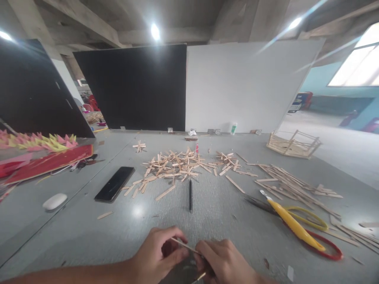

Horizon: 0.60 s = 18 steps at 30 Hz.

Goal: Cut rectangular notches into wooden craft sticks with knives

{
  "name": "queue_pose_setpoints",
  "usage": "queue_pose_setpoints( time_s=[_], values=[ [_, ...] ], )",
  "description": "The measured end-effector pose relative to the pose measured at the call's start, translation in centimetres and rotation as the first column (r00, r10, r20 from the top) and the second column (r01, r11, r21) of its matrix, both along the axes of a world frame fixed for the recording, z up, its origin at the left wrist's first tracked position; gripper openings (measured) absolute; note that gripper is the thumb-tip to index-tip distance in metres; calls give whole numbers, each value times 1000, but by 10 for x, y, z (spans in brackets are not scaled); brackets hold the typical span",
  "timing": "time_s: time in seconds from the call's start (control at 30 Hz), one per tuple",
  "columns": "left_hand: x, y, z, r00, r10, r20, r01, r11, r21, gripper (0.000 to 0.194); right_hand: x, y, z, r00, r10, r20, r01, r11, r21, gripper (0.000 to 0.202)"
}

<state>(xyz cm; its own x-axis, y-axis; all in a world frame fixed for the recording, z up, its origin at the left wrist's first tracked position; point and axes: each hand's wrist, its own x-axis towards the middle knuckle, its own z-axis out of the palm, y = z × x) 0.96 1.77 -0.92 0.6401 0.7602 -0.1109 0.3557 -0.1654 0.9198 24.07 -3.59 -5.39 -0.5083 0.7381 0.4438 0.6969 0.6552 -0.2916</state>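
Near the front edge of the view, my left hand (160,254) curls its thumb and fingers round one end of a thin wooden stick (184,245). The other end runs into my right hand (225,260), whose fingers are closed on it. Beneath the right fingers is a dark thing with a thin gold-coloured edge (201,277), mostly hidden, so I cannot make out its kind. A black pen (190,196) lies just beyond the hands. Past it spreads a loose pile of short wooden sticks (177,163).
At right lie scissors (310,217) with red and yellow handles, a yellow-handled cutter (293,225), long wooden strips (291,183) and a stick frame (293,145). At left are a phone (115,184), a white case (55,201) and red paper craft (53,159). Black and white boards (237,86) stand behind.
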Motion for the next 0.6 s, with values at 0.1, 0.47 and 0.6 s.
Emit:
queue_pose_setpoints(
  time_s=[0.1,0.47,0.6],
  values=[
    [3,4,-2,1000,-1,0,1,1000,-12,40,1,2,3,1000,11,-16,-10,1000,5,22],
    [0,9,1,997,-37,68,44,994,-100,39,14,0,8,990,-57,-132,58,998,3,54],
    [1,12,0,998,-31,61,38,992,-120,34,12,1,9,981,-38,-190,37,999,-8,43]
  ],
)
